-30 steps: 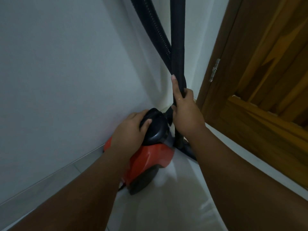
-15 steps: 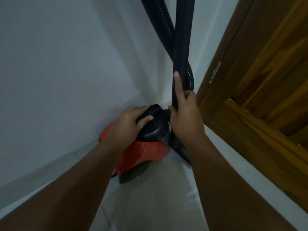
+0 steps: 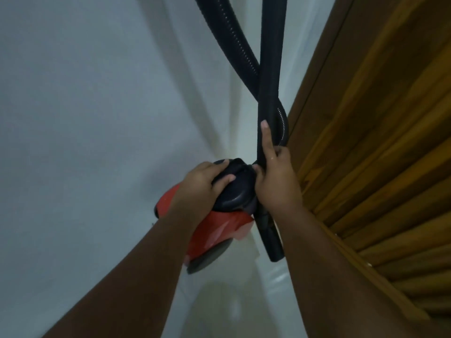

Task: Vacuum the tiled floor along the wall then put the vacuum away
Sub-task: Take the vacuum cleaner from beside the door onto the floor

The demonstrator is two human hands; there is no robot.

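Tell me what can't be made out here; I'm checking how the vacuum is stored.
Head view only:
- Tops of hose and tube: cut off by the upper edge.
- Vacuum rear: hidden by the left hand and forearm.
- Tube behind the right hand: hidden.

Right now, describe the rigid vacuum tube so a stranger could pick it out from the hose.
Find the corner between the white wall and the brown wooden door, where the red canister vacuum sits. The smooth straight black tube rises beside it, gripped by the right hand. Unlike the ribbed, curving black hose crossing behind it, it is unridged.
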